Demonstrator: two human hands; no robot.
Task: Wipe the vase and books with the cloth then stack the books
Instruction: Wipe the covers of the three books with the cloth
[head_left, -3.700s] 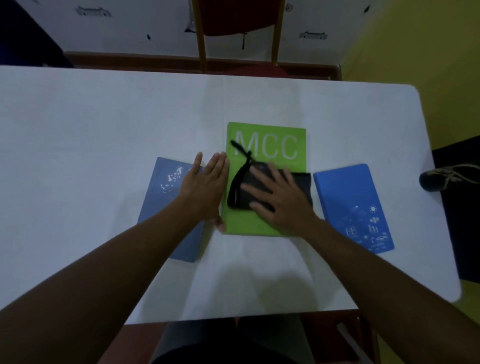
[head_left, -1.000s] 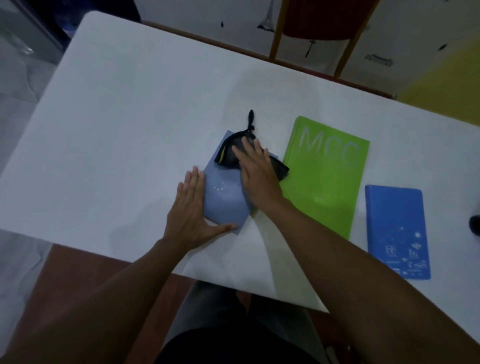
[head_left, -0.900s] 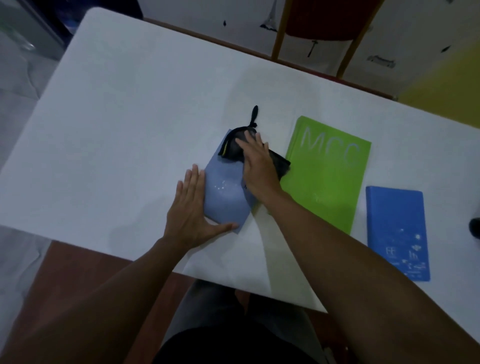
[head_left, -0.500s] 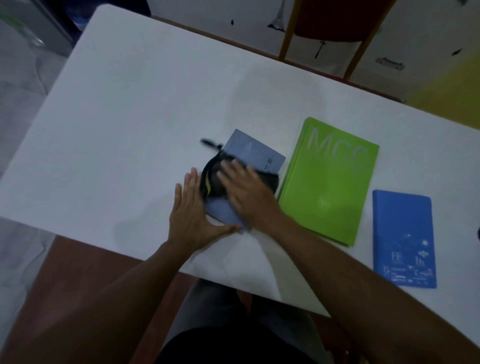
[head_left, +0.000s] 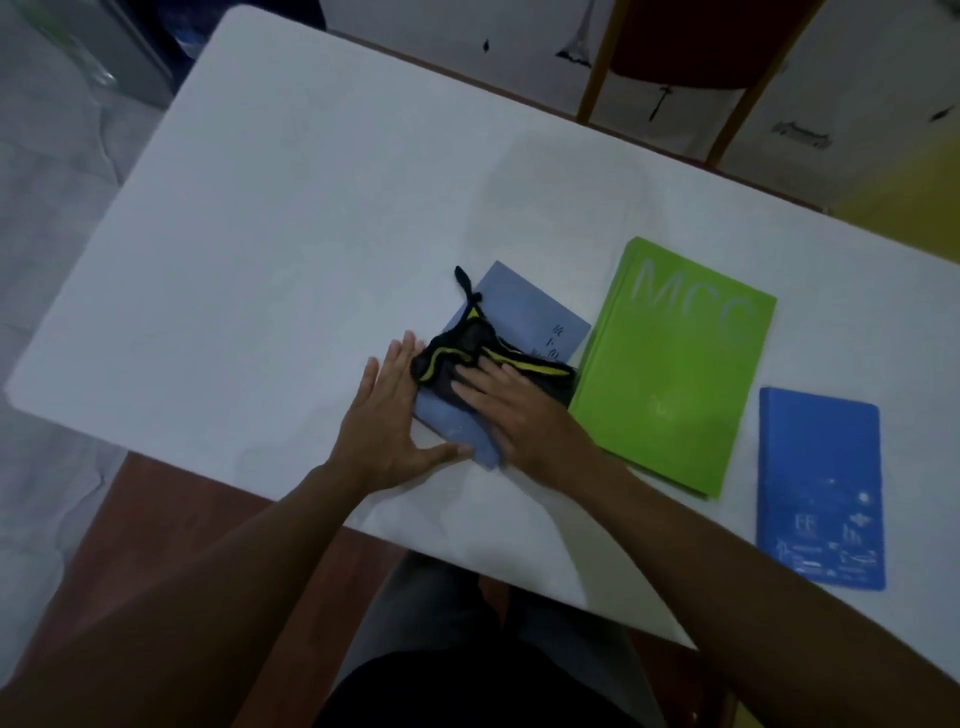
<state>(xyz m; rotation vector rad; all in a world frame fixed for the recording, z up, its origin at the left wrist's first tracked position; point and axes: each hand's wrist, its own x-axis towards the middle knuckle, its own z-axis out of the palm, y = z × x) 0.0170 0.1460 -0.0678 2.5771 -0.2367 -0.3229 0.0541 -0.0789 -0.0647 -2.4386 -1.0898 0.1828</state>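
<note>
While my right hand (head_left: 511, 410) presses the black cloth (head_left: 467, 353) flat on the grey-blue book (head_left: 524, 317) and my left hand (head_left: 387, 421), fingers spread, braces its corner, a hard stroke could shove it into the green book (head_left: 675, 374).

Three books in a row on the surface (head_left: 270, 218). Cloth (head_left: 467, 348) atop the first book (head_left: 524, 317); second book (head_left: 675, 364) at its 3 o'clock. Third book (head_left: 821, 483) at 4 o'clock of the second.
</note>
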